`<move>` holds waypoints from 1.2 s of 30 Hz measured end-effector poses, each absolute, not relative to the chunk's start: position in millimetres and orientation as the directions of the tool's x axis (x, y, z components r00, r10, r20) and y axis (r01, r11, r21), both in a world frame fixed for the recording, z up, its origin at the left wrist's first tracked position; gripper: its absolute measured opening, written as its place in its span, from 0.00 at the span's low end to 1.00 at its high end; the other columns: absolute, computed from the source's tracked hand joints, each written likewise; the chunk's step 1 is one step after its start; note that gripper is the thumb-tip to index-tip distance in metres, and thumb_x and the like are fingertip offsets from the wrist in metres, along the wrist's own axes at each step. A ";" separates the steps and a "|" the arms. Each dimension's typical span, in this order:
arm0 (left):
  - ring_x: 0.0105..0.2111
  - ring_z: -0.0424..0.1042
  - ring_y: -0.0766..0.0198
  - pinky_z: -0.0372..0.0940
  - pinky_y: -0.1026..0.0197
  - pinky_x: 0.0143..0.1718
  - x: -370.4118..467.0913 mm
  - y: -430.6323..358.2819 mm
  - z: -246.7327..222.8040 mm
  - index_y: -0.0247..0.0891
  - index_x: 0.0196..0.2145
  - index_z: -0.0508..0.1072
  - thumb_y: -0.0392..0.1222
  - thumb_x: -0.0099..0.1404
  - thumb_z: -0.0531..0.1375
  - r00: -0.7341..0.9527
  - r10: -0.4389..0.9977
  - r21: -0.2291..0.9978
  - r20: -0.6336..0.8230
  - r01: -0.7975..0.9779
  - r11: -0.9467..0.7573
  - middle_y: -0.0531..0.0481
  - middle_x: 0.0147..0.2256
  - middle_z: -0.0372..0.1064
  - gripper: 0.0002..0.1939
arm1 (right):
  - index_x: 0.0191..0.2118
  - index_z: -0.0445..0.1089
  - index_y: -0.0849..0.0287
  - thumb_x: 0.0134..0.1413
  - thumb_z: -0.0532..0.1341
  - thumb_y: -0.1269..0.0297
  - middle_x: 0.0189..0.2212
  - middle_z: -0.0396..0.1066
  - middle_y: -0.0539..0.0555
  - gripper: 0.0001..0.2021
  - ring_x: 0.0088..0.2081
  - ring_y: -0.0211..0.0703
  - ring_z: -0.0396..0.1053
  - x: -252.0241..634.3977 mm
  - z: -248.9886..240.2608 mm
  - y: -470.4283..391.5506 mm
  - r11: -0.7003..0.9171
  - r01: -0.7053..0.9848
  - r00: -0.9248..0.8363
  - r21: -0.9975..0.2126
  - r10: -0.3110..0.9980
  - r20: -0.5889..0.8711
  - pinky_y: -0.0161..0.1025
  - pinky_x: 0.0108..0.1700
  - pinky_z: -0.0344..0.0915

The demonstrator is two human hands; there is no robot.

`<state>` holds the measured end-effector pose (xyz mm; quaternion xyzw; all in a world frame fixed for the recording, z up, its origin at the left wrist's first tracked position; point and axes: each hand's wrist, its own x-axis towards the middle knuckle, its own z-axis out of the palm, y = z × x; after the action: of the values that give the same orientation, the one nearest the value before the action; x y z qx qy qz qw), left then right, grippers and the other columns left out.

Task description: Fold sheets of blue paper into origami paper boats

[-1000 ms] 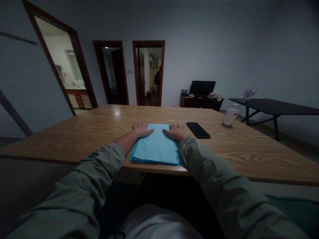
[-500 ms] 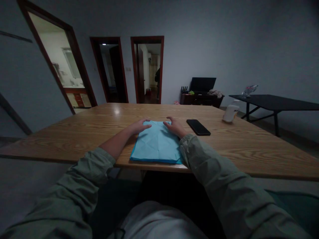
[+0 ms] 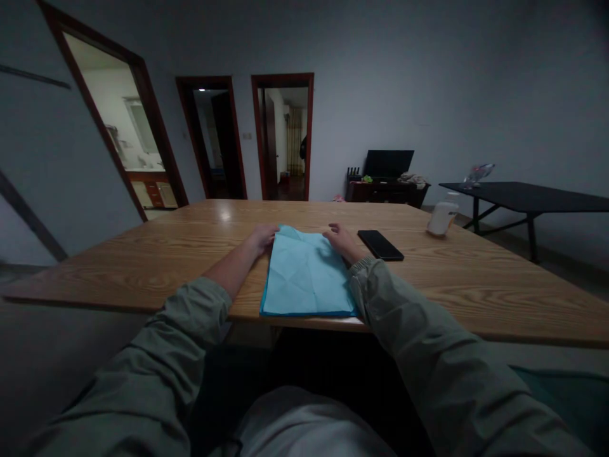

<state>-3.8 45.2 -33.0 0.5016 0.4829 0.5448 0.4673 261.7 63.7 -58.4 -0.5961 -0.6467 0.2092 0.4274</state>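
A stack of light blue, creased sheets (image 3: 309, 273) lies on the wooden table near its front edge, darker blue showing along the bottom and left sides. My left hand (image 3: 264, 237) is at the stack's far left corner, its fingers closed on that corner. At the far right corner my right hand (image 3: 341, 240) rests over the sheets with its fingers apart, holding nothing that I can see.
Right of my right hand lies a black phone (image 3: 380, 245). A white bottle (image 3: 443, 216) stands farther right on the wooden table (image 3: 190, 254). Beyond are a black table (image 3: 533, 195), a dark screen (image 3: 389, 164) on a cabinet, and doorways.
The blue sheets have shifted slightly to the right and turned a little. My left hand has closed at the far left corner, and my right hand has moved slightly right.
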 end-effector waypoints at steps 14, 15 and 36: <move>0.38 0.76 0.62 0.71 0.57 0.44 -8.5 42.0 -12.9 0.34 0.48 0.70 0.34 0.54 0.64 -0.239 0.921 0.889 0.308 -0.272 -0.368 0.45 0.41 0.76 0.22 | 0.44 0.74 0.64 0.56 0.61 0.64 0.39 0.76 0.58 0.12 0.38 0.47 0.73 269.0 -37.3 40.8 0.153 0.419 -0.041 -0.895 0.988 0.150 0.36 0.36 0.68; 0.39 0.76 0.62 0.71 0.57 0.45 -8.6 41.9 -12.6 0.34 0.47 0.71 0.35 0.54 0.65 -0.234 0.923 0.885 0.307 -0.286 -0.367 0.46 0.41 0.76 0.21 | 0.43 0.74 0.64 0.56 0.61 0.64 0.38 0.76 0.57 0.11 0.36 0.46 0.73 269.3 -38.2 40.8 0.145 0.394 -0.059 -0.908 0.989 0.133 0.35 0.33 0.68; 0.27 0.73 0.65 0.71 0.61 0.32 -25.2 49.3 -21.4 0.35 0.38 0.74 0.40 0.52 0.67 -0.144 0.963 0.953 0.226 -0.171 -0.249 0.48 0.32 0.75 0.15 | 0.34 0.74 0.64 0.54 0.60 0.65 0.25 0.71 0.52 0.08 0.26 0.39 0.66 295.0 -46.7 54.3 0.145 0.431 0.156 -0.891 0.960 0.232 0.31 0.25 0.60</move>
<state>-25.2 49.3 -21.4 0.4755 0.4167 0.6311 0.4493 295.0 54.3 -46.7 -0.5920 -0.5873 0.2774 0.4771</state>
